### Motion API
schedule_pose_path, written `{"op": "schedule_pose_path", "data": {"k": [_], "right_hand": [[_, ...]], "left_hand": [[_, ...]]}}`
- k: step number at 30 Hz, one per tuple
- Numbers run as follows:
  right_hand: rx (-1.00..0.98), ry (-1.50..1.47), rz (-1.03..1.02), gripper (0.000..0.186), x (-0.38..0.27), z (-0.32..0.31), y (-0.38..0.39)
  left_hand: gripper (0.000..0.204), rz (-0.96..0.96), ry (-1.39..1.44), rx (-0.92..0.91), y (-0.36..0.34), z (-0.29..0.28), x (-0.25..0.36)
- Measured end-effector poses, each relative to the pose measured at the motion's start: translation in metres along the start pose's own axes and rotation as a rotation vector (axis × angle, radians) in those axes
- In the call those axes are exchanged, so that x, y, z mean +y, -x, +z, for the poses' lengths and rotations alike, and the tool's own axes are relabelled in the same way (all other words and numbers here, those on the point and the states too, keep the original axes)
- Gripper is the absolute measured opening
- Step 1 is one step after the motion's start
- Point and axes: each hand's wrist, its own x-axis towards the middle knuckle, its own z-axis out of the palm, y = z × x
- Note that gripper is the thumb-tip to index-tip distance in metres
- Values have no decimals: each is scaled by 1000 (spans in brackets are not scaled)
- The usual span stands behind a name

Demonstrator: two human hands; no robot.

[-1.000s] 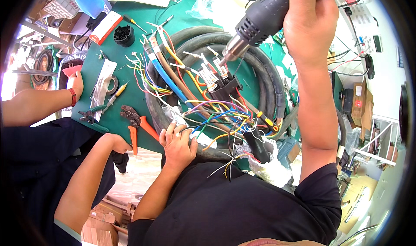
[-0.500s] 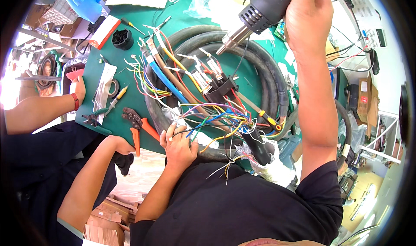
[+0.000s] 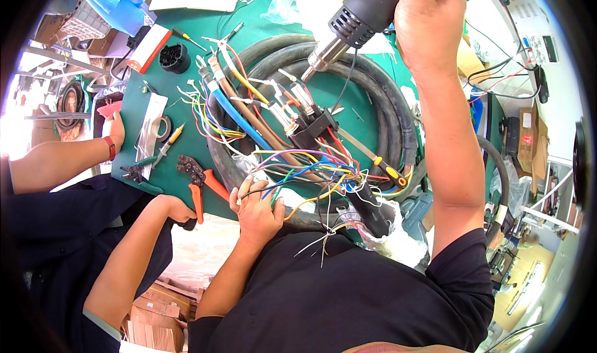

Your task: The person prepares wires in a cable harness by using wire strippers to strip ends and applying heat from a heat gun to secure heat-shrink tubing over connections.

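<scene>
My right hand [image 3: 430, 36], raised at the upper right, is wrapped round a black heat gun [image 3: 360, 17]. Its metal nozzle [image 3: 326, 55] tilts down and left over white-sleeved terminals [image 3: 301, 97] at a black connector block [image 3: 313, 128]. Down at the bench's near edge, my left hand [image 3: 258, 215] has bent fingers among loose coloured wires [image 3: 323, 164]. A thin black wire [image 3: 268, 186] runs between those fingers, its pale end by the thumb. Thick blue [image 3: 239, 118] and brown [image 3: 255, 120] leads lie beyond that hand.
A heavy black cable coil [image 3: 388, 113] surrounds the connector. A yellow-black screwdriver [image 3: 388, 169] lies right of it. At the left are an orange-handled crimping tool [image 3: 198, 182], a tape roll [image 3: 163, 128] and a black round connector [image 3: 174, 58]. A co-worker's hand [image 3: 177, 209] rests near the crimper.
My right hand and the heat gun have shifted slightly left, bringing the nozzle tip left over the terminals. My left hand stays at the wires in nearly the same place.
</scene>
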Motion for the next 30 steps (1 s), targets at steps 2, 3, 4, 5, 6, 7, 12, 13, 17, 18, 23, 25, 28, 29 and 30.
{"op": "schedule_pose_path", "data": {"k": [2, 3, 4, 5, 6, 7, 12, 13, 17, 18, 23, 25, 28, 29, 30], "right_hand": [[-16, -50, -21, 33, 12, -5, -3], [-23, -75, -31, 33, 15, -7, -4], [-35, -92, -15, 33, 8, -5, -1], [-47, -106, -1, 33, -6, -3, 4], [-59, -120, 14, 33, -14, 0, 7], [-65, -145, 3, 32, -11, 0, 8], [-115, -205, -76, 32, -9, 4, 11], [-96, -202, -100, 32, -10, 9, 13], [-46, -188, -118, 33, -12, 17, 15], [-69, -192, -107, 32, -14, 13, 16], [-97, -219, -36, 31, -7, 5, 11], [-94, -197, -46, 31, -9, 5, 11], [-16, -193, -45, 31, -21, 15, 15], [-4, -191, -43, 31, -23, 16, 16], [-12, -189, -40, 31, -21, 14, 16]], "left_hand": [[24, 4, -1, 3, 0, 0, 0], [24, 7, 0, 4, 0, -1, 0], [24, 4, -1, 6, 0, 0, 0], [24, 1, -2, 7, 0, 0, 0], [24, -2, -2, 7, 0, 0, -1], [24, -1, -3, 7, 0, 0, -1], [24, -3, 9, -3, -1, -3, 1], [24, -1, 8, 1, -1, -2, 1], [24, -5, 16, 4, -1, -3, 2], [24, -7, 16, 5, -1, -4, 2], [23, -5, 13, 11, -2, -3, 2], [23, -2, 10, 10, -1, -3, 2], [23, -1, 7, 14, -1, -2, 1], [23, 0, 5, 13, 0, -2, 1], [23, 0, 4, 12, 0, -2, 1]]}}
